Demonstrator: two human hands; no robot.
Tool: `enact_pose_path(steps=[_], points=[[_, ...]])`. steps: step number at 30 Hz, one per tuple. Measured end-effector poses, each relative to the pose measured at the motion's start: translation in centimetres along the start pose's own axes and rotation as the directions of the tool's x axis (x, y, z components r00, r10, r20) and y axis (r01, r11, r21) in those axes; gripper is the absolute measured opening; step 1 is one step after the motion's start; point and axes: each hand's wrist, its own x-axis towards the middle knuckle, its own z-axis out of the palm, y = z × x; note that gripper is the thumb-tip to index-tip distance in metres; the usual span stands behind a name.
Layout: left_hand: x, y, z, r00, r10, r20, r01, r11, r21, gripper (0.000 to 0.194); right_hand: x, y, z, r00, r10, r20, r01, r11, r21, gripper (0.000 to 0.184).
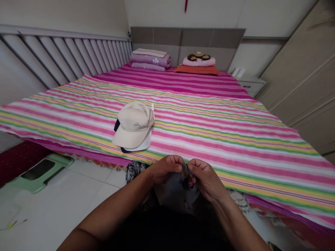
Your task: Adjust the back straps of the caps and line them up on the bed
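Low in the head view, my left hand (167, 168) and my right hand (205, 176) meet close to my body. Both pinch the narrow dark strap of a grey cap (172, 191), whose lower part is in shadow. A small gap beneath the strap lets a bit of pink show through. Beyond my left hand, on the bed's edge, a beige cap (134, 118) with a small logo rests on top of a white cap (144, 143). Something navy sticks out from under these two.
The bed (209, 139) has a striped cover and stands right before me. Folded purple bedding (151, 61) and a pink pillow (199, 62) lie by the headboard (167, 38). A green stool (39, 174) is on the floor at left. Wardrobe doors (303, 87) rise at right.
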Motion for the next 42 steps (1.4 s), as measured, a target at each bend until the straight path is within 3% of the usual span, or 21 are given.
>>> enact_pose_path(steps=[6,11,14,18,21,23,25,29,33,37,40,42], points=[[-0.1,-0.3,0.1,0.999,0.051,0.0,-0.051,0.998,-0.028,0.03,0.2,0.4,0.1,0.996,-0.074,-0.046,0.066,0.984,-0.167,0.025],[0.1,-0.3,0.2,0.994,0.093,-0.058,-0.094,0.996,-0.004,0.025,0.1,0.5,0.1,0.986,-0.121,-0.111,0.114,0.991,-0.064,0.026],[0.2,-0.6,0.0,0.99,0.095,-0.104,-0.095,0.995,0.002,0.024,-0.1,-0.1,0.0,0.976,-0.195,-0.098,0.18,0.973,-0.145,0.021],[0.6,-1.0,-0.3,0.986,0.103,-0.128,-0.1,0.995,0.029,0.023,-0.3,-1.1,-0.1,0.889,-0.457,-0.031,0.39,0.79,-0.473,0.008],[0.8,-1.2,-0.4,0.981,0.108,-0.162,-0.099,0.993,0.063,0.023,-0.2,-1.5,-0.1,0.82,-0.572,-0.007,0.44,0.639,-0.631,0.008],[0.8,-1.3,-0.4,0.978,0.105,-0.183,-0.09,0.992,0.084,0.024,-0.1,-1.7,-0.2,0.796,-0.605,-0.007,0.455,0.606,-0.652,0.011],[0.7,-1.3,-0.3,0.976,0.091,-0.198,-0.073,0.993,0.097,0.024,0.1,-1.9,-0.4,0.795,-0.605,-0.041,0.454,0.638,-0.622,0.013],[0.6,-1.0,-0.2,0.975,0.061,-0.212,-0.043,0.995,0.089,0.026,0.4,-1.9,-1.0,0.869,-0.479,-0.127,0.363,0.79,-0.495,0.014],[0.7,-0.9,-0.1,0.984,0.028,-0.175,-0.015,0.997,0.08,0.033,0.4,-1.6,-1.2,0.922,-0.357,-0.153,0.28,0.884,-0.374,0.016],[0.7,-0.8,0.1,0.994,0.026,-0.103,-0.019,0.997,0.076,0.023,0.4,-1.4,-1.1,0.981,-0.195,-0.02,0.191,0.973,-0.134,0.02],[0.5,-0.7,0.1,0.999,0.032,-0.012,-0.031,0.998,0.063,0.018,0.4,-1.5,-1.2,0.982,-0.145,0.118,0.14,0.989,0.045,0.028],[0.5,-0.6,0.0,0.999,0.037,0.003,-0.037,0.997,0.065,0.019,0.4,-1.5,-1.3,0.98,-0.129,0.151,0.113,0.988,0.11,0.027]])
